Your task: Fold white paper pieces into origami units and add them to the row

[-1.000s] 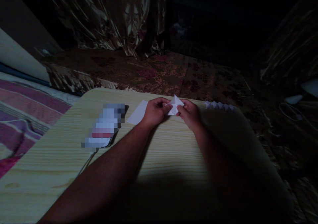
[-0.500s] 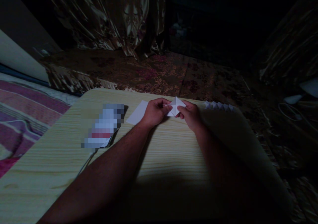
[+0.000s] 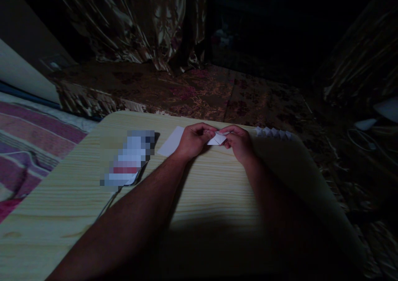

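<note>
A small white piece of folded paper (image 3: 217, 139) is between my two hands, just above the far part of the wooden table (image 3: 211, 198). My left hand (image 3: 194, 140) pinches its left side, thumb on top. On the right side, my right hand (image 3: 239, 143) grips the same paper with thumb and bent fingers, which cover its upper right part. Flat on the table to the left of my left hand lies a white sheet of paper (image 3: 171, 141). Several small folded white paper pieces (image 3: 273, 132) stand in a row at the far right edge.
A blurred-out phone-like device (image 3: 130, 160) with a white cable (image 3: 107, 204) lies on the left of the table. Beyond the table are a patterned brown cloth (image 3: 186, 92) and shiny curtains (image 3: 161, 23). A striped bedspread (image 3: 27, 135) is at the left.
The upper point of the folded paper stood up before and is now folded down under my fingers. My right hand's thumb and fingers have shifted up over it.
</note>
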Action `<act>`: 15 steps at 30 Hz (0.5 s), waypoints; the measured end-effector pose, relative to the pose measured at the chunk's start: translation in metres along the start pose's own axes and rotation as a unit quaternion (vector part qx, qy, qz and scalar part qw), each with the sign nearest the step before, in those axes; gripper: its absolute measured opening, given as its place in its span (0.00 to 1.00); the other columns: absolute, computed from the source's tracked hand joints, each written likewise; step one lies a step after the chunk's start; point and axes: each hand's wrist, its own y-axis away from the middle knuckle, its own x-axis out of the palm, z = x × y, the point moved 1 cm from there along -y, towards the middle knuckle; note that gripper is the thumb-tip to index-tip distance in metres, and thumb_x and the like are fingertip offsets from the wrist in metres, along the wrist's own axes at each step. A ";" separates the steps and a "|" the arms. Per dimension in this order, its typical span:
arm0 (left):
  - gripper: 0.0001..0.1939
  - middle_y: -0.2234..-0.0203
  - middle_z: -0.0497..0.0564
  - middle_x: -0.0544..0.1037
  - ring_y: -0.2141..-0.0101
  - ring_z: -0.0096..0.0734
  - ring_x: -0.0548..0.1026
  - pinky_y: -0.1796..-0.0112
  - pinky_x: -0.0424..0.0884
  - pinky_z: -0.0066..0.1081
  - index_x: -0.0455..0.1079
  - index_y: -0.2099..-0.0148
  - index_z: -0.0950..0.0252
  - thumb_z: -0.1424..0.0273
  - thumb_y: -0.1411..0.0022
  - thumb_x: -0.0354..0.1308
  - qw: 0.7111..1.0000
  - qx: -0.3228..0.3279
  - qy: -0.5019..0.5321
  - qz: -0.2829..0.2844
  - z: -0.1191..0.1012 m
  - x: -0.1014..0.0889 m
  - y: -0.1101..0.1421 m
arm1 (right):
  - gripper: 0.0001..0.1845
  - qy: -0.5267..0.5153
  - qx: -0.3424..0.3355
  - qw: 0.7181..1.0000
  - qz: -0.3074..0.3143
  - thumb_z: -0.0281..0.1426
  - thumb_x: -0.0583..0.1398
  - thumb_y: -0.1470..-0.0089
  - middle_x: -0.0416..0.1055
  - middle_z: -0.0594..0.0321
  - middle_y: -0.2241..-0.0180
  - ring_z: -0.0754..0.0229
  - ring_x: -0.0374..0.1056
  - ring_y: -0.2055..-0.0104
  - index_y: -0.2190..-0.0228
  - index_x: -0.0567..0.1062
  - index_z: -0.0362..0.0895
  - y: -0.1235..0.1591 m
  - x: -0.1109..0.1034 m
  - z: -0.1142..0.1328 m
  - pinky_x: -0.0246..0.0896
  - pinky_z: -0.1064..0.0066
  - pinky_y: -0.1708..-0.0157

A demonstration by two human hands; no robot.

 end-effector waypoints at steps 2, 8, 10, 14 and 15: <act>0.15 0.72 0.52 0.78 0.74 0.26 0.71 0.71 0.66 0.27 0.77 0.63 0.68 0.62 0.50 0.65 1.000 -0.005 -0.006 -0.003 -0.001 0.000 0.000 | 0.08 -0.011 0.002 1.000 -0.005 0.30 0.57 0.58 0.69 0.67 0.80 0.66 0.64 0.80 0.72 0.74 0.43 0.000 -0.001 -0.001 0.49 0.77 0.84; 0.13 0.76 0.51 0.77 0.77 0.25 0.70 0.74 0.65 0.26 0.76 0.68 0.68 0.63 0.53 0.67 1.000 -0.008 0.004 -0.027 -0.002 0.001 0.000 | 0.09 -0.012 0.016 1.000 0.006 0.29 0.55 0.58 0.65 0.68 0.81 0.68 0.59 0.81 0.73 0.74 0.43 0.002 -0.004 0.001 0.52 0.76 0.84; 0.13 0.77 0.50 0.77 0.78 0.24 0.69 0.76 0.64 0.25 0.75 0.67 0.68 0.65 0.54 0.68 0.999 -0.022 0.011 -0.034 -0.002 0.001 0.000 | 0.09 -0.007 0.021 1.000 0.007 0.32 0.55 0.56 0.65 0.67 0.81 0.67 0.59 0.81 0.72 0.74 0.43 0.002 -0.004 0.002 0.52 0.76 0.83; 0.12 0.79 0.48 0.75 0.81 0.22 0.67 0.80 0.60 0.24 0.74 0.66 0.67 0.65 0.53 0.66 0.998 -0.033 0.002 -0.044 0.000 0.001 0.000 | 0.14 0.022 0.004 1.000 -0.004 0.38 0.59 0.54 0.68 0.68 0.79 0.69 0.58 0.82 0.65 0.73 0.44 0.003 -0.001 0.004 0.52 0.77 0.84; 0.12 0.79 0.48 0.75 0.81 0.22 0.67 0.80 0.60 0.24 0.74 0.66 0.67 0.65 0.52 0.66 0.999 -0.030 0.000 -0.045 0.000 0.001 0.000 | 0.17 0.032 -0.003 0.999 -0.005 0.39 0.60 0.54 0.68 0.69 0.80 0.69 0.58 0.83 0.62 0.72 0.45 0.003 0.000 0.005 0.51 0.77 0.84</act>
